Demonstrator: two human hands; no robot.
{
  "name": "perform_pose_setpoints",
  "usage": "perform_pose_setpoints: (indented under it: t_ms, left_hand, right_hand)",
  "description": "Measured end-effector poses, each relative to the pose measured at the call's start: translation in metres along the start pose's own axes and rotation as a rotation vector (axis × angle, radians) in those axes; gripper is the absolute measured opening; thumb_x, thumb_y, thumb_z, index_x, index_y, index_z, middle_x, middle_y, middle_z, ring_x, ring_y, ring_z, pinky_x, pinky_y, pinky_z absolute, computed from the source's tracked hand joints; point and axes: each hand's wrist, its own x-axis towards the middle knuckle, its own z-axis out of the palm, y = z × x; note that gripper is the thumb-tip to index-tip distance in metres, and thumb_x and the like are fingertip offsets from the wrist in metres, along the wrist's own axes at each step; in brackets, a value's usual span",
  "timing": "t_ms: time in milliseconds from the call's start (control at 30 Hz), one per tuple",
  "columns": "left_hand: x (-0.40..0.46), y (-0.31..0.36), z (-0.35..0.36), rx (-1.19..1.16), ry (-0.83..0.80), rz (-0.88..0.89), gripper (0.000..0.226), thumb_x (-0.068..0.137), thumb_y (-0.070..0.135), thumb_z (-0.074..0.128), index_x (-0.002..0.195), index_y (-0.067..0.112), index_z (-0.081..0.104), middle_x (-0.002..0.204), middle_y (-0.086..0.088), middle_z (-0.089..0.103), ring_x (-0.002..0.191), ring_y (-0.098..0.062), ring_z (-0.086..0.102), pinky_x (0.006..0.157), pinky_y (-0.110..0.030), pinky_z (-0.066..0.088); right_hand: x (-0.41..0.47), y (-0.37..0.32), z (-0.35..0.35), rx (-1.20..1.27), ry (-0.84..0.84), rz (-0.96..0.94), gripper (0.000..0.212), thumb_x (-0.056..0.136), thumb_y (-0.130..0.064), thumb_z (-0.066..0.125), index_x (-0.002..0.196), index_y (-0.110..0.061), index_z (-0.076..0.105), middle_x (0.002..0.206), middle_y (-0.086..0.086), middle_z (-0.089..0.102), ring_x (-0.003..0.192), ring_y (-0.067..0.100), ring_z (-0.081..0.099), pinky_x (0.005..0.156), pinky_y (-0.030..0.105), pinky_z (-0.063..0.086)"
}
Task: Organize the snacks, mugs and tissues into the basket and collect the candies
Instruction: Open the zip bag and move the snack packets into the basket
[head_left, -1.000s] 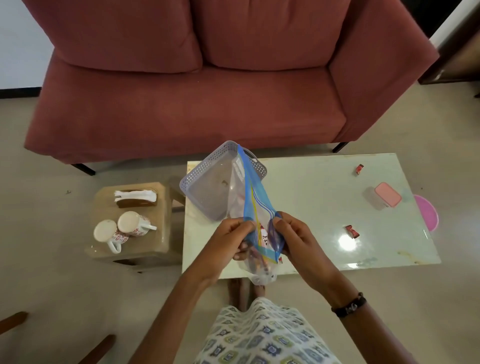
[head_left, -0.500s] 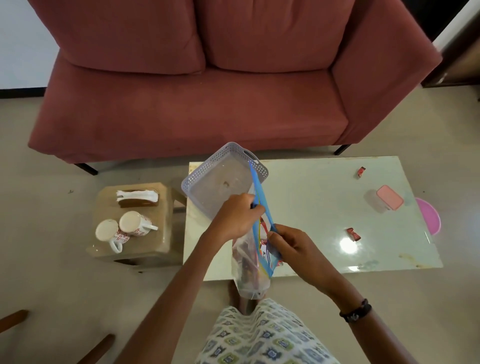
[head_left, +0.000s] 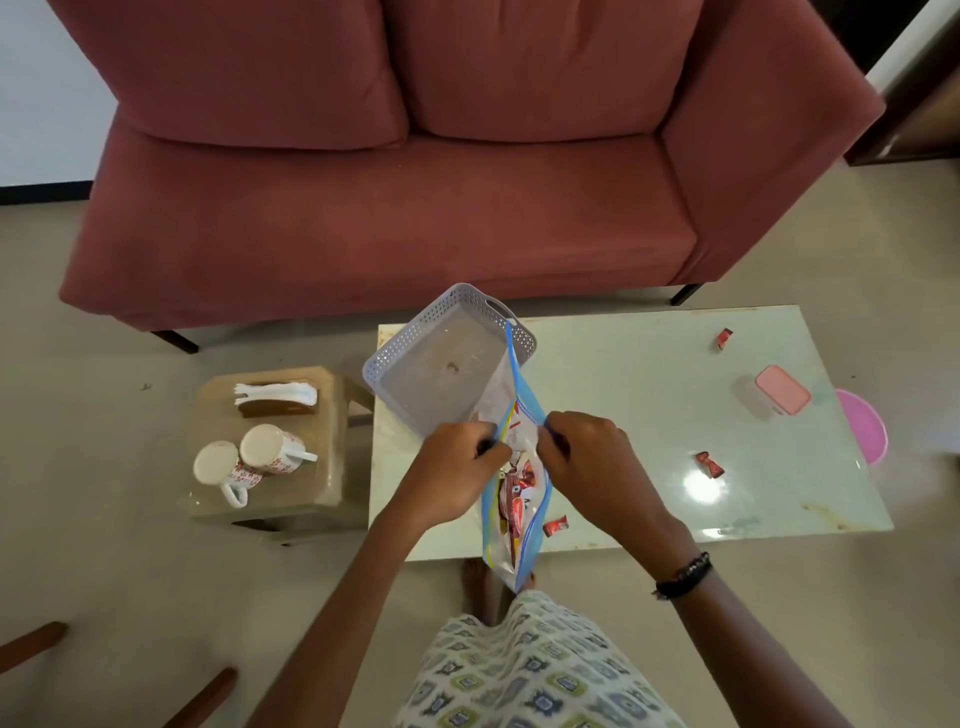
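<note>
Pinching zip bag (head_left: 514, 499) mouth, both hands' fingers (head_left: 485, 441) clamped; candies inside partly hidden.

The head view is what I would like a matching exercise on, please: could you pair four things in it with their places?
Things:
1. mugs
2. zip bag
3. pink-lidded box
4. basket

Places:
A. gripped at its mouth by the left hand and right hand
B. on the table's left far corner
C. on the stool beside the tissues
D. near the table's right edge

Pairs: 1-C, 2-A, 3-D, 4-B
</note>
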Motion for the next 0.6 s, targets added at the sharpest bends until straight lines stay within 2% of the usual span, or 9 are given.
perform_pose_setpoints:
  t_ms: [100, 167, 233, 333, 400, 500, 600]
  left_hand:
    - [-0.001, -0.015, -0.01, 0.089, 0.091, -0.054, 0.04, 0.088, 0.023, 0.052, 0.052, 0.016, 0.036, 0.048, 0.001, 0.034, 0.051, -0.019, 0.035, 0.052, -0.032, 0.026]
    - [-0.001, -0.024, -0.016, 0.129, 0.124, -0.096, 0.038, 0.088, 0.025, 0.05, 0.053, 0.015, 0.037, 0.05, -0.001, 0.036, 0.054, -0.024, 0.039, 0.054, -0.032, 0.027]
    - [-0.002, -0.027, -0.018, 0.211, 0.133, -0.133, 0.036, 0.088, 0.027, 0.048, 0.055, 0.016, 0.04, 0.055, -0.003, 0.043, 0.058, -0.024, 0.045, 0.054, -0.031, 0.03]
    - [-0.002, -0.025, -0.015, 0.424, 0.19, -0.128, 0.023, 0.088, 0.026, 0.046, 0.072, 0.009, 0.05, 0.077, -0.014, 0.059, 0.078, -0.035, 0.056, 0.06, -0.035, 0.038]
    - [0.001, -0.021, -0.011, 0.5, 0.247, -0.086, 0.015, 0.088, 0.024, 0.047, 0.088, 0.01, 0.051, 0.091, -0.014, 0.063, 0.086, -0.037, 0.059, 0.069, -0.038, 0.046]
    - [0.01, -0.009, -0.006, 0.555, 0.322, 0.0, 0.019, 0.089, 0.024, 0.049, 0.104, 0.012, 0.05, 0.102, -0.008, 0.066, 0.091, -0.034, 0.062, 0.076, -0.039, 0.049]
    - [0.017, 0.003, -0.001, 0.56, 0.345, 0.079, 0.02, 0.094, 0.025, 0.047, 0.108, 0.013, 0.053, 0.105, -0.008, 0.067, 0.094, -0.032, 0.063, 0.072, -0.037, 0.048]
  right_hand:
    - [0.001, 0.019, -0.008, -0.029, 0.048, 0.102, 0.032, 0.089, -0.015, 0.05, 0.059, -0.007, 0.042, 0.051, 0.005, 0.043, 0.048, 0.024, 0.037, 0.049, 0.032, 0.028]
    - [0.0, 0.028, -0.013, -0.008, 0.043, 0.109, 0.033, 0.09, -0.014, 0.05, 0.059, -0.005, 0.044, 0.049, 0.005, 0.042, 0.045, 0.018, 0.033, 0.047, 0.026, 0.027]
    - [-0.002, 0.03, -0.013, 0.016, 0.013, 0.068, 0.032, 0.09, -0.016, 0.05, 0.061, -0.003, 0.047, 0.05, 0.008, 0.046, 0.046, 0.019, 0.035, 0.047, 0.024, 0.027]
    - [-0.003, 0.029, -0.007, 0.042, -0.044, 0.0, 0.033, 0.092, -0.021, 0.05, 0.065, -0.002, 0.049, 0.056, 0.012, 0.051, 0.051, 0.026, 0.043, 0.05, 0.027, 0.029]
    - [-0.003, 0.028, -0.005, 0.051, -0.077, -0.043, 0.033, 0.092, -0.022, 0.051, 0.065, -0.002, 0.048, 0.057, 0.011, 0.052, 0.052, 0.025, 0.044, 0.05, 0.026, 0.029]
    - [-0.004, 0.024, -0.009, 0.075, -0.1, -0.098, 0.034, 0.092, -0.018, 0.052, 0.062, -0.006, 0.043, 0.053, 0.0, 0.041, 0.048, 0.014, 0.035, 0.05, 0.023, 0.026]
    - [-0.005, 0.024, -0.016, 0.075, -0.103, -0.075, 0.034, 0.093, -0.019, 0.05, 0.062, -0.008, 0.042, 0.053, -0.003, 0.038, 0.049, 0.013, 0.033, 0.05, 0.025, 0.026]
